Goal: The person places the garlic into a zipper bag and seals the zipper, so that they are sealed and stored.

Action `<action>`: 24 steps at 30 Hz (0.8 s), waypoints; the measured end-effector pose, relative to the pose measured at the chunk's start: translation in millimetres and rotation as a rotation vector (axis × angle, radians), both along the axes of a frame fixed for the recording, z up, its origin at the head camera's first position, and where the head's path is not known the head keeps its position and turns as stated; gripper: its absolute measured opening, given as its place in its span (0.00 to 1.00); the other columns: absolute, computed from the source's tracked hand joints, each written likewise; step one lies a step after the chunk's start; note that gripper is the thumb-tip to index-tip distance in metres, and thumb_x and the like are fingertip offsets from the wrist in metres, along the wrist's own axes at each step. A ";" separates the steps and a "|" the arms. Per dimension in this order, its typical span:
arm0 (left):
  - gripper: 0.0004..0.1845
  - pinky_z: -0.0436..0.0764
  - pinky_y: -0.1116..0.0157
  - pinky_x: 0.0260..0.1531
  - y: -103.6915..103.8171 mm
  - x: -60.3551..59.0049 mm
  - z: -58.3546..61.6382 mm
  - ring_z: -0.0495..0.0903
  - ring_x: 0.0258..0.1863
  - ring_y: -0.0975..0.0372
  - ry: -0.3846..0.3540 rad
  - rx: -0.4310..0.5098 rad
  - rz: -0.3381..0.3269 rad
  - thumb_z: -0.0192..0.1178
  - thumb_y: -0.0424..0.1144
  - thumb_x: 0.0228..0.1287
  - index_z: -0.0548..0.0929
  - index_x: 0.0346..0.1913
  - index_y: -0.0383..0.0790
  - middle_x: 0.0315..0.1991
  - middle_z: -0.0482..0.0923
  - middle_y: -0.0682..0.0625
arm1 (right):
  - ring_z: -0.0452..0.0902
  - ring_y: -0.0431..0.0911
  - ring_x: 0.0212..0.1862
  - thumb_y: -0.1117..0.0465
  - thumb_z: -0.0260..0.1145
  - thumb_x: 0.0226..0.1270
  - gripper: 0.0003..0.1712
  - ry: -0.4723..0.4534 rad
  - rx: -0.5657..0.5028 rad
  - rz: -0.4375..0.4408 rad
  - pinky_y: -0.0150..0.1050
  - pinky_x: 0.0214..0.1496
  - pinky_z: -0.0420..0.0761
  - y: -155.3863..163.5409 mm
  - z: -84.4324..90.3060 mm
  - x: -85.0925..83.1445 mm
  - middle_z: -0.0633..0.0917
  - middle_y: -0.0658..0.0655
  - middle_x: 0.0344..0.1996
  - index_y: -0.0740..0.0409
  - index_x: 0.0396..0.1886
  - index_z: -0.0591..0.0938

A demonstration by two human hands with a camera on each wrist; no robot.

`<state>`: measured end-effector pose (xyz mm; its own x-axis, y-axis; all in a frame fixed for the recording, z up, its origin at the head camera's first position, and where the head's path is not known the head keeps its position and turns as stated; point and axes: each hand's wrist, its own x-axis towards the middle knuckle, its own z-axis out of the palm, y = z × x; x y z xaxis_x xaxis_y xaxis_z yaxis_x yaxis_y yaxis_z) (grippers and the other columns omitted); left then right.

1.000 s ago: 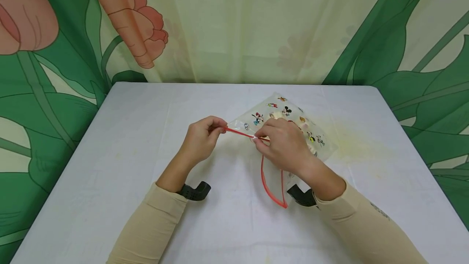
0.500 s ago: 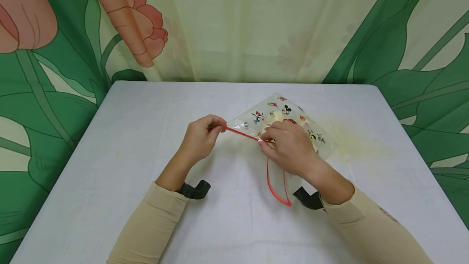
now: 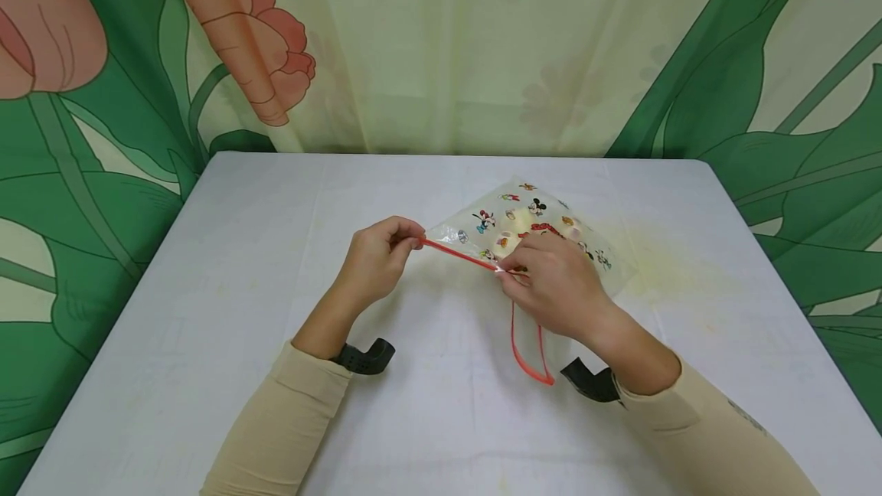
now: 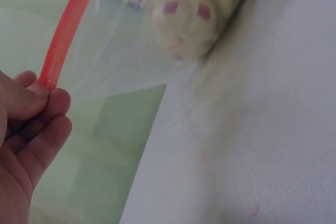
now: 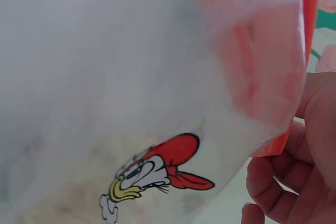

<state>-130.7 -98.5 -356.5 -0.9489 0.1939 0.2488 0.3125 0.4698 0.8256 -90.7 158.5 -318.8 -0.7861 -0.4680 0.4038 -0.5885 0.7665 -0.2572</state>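
A clear zipper bag (image 3: 499, 201) printed with small cartoon figures lies tilted on the right half of the table. Pale cream, lumpy things (image 4: 184, 30) with pinkish-purple patches show through its plastic; their kind is unclear. My left hand (image 3: 377, 260) pinches the left end of the bag's red zip strip (image 3: 458, 253) between thumb and fingers. On that strip, my right hand (image 3: 560, 285) pinches a small white slider (image 3: 500, 269). Between the hands the strip runs straight. Past my right hand the red edges (image 3: 529, 368) part into a loop hanging toward me.
A white cloth covers the table (image 3: 227, 251), with a faint yellowish stain (image 3: 675, 274) right of the bag. Behind stands a curtain (image 3: 448, 52) with leaf and flower prints. Black wrist mounts (image 3: 368, 357) sit below both hands.
My right hand has slid rightward and slightly toward me along the strip with the slider. The straight red stretch has lengthened, and the loop has narrowed. My left hand stays in place.
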 end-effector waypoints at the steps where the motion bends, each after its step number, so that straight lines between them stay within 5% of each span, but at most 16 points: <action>1: 0.05 0.84 0.60 0.37 -0.1 0.1 0.0 0.85 0.38 0.49 0.001 0.000 -0.001 0.59 0.23 0.68 0.83 0.43 0.31 0.37 0.85 0.44 | 0.77 0.46 0.34 0.64 0.72 0.56 0.03 0.001 0.001 -0.001 0.42 0.34 0.76 0.8 -0.3 0.8 0.83 0.49 0.27 0.56 0.31 0.90; 17: 0.06 0.82 0.61 0.36 2.1 0.1 -1.5 0.85 0.37 0.50 0.024 -0.021 0.043 0.59 0.22 0.67 0.84 0.42 0.32 0.36 0.86 0.45 | 0.81 0.49 0.38 0.63 0.73 0.55 0.03 0.011 0.037 -0.032 0.45 0.38 0.80 24.2 -4.6 13.6 0.86 0.50 0.31 0.56 0.30 0.89; 24: 0.06 0.82 0.61 0.35 2.2 2.6 -0.1 0.85 0.37 0.50 0.005 -0.028 0.045 0.59 0.23 0.67 0.84 0.42 0.32 0.36 0.86 0.45 | 0.77 0.44 0.32 0.65 0.74 0.52 0.03 0.081 0.039 0.001 0.41 0.30 0.77 35.2 -6.3 16.9 0.83 0.48 0.27 0.56 0.28 0.89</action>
<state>-128.2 -96.3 -356.6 -0.9555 0.1578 0.2491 0.2948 0.5063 0.8104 -73.9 193.7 -325.1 -0.7510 -0.4855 0.4475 -0.6071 0.7743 -0.1787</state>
